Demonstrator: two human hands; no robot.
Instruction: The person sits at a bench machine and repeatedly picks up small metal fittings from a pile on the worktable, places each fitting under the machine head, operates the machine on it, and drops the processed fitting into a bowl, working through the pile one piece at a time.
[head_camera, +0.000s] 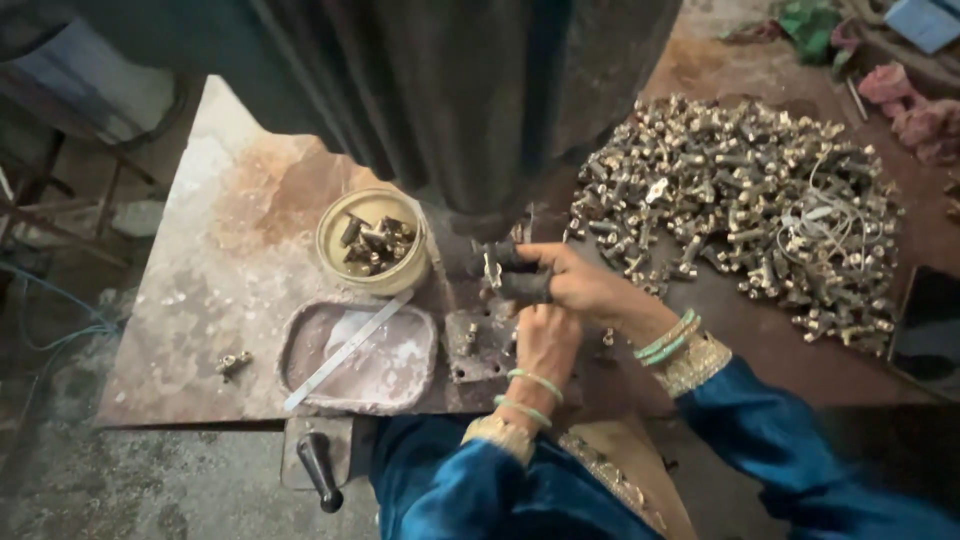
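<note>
A dark upright machine column (470, 100) rises over the rusty metal worktable (230, 270). Right lies a heap of brass fittings (740, 200). The right hand (575, 285) grips a dark lever handle (520, 285); the left hand (545, 340), fingers curled, holds something I cannot tell, just below it.

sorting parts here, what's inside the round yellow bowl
The bowl holds a small heap of dark and brass-coloured metal fittings. They cover the bottom, so anything beneath them is hidden.

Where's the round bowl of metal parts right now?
In the head view, the round bowl sits left of centre on the worn table, just above the shallow tray with the metal strip, left of both hands.
</note>
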